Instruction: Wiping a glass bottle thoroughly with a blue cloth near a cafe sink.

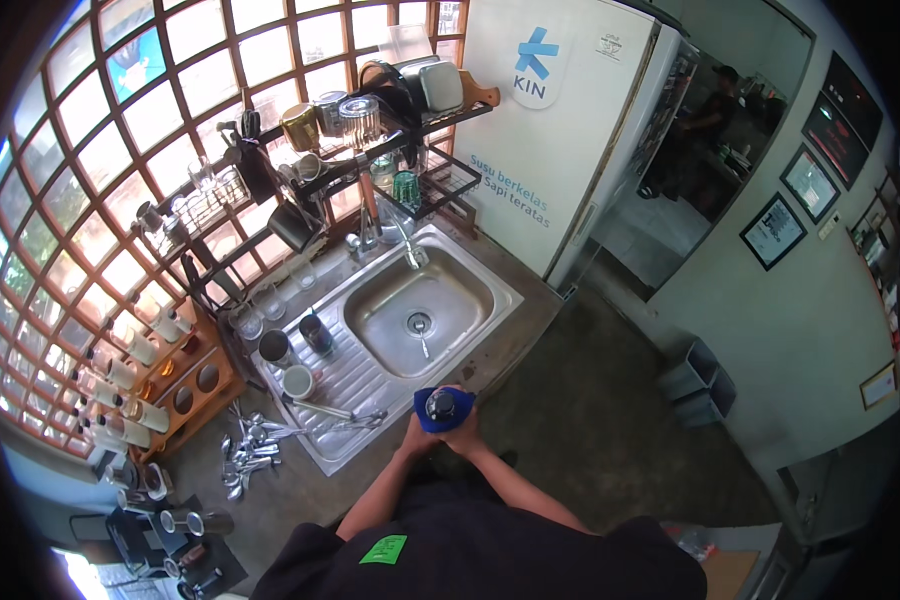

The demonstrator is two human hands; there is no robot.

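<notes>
Both hands are together in front of my body, at the near edge of the steel sink. My left hand (421, 436) and my right hand (465, 433) hold a blue cloth (459, 409) wrapped around a dark, round-topped item (441, 406), whose kind I cannot tell. The fingers are partly hidden under the cloth. Beyond them, a spoon (423, 341) lies in the sink basin (375, 330) at the drain, below the faucet (415, 255). On the ridged drainboard stand a white mug (298, 382), two dark metal cups (316, 334) and several clear glasses (272, 303).
Many pieces of cutlery (251, 454) lie left of the sink, near a wooden bottle rack (184, 397). A metal wall rack (330, 176) holds glasses and utensils. A white refrigerator (540, 142) stands beyond the sink. Grey bins (696, 382) stand right; another person (709, 120) is in the far room.
</notes>
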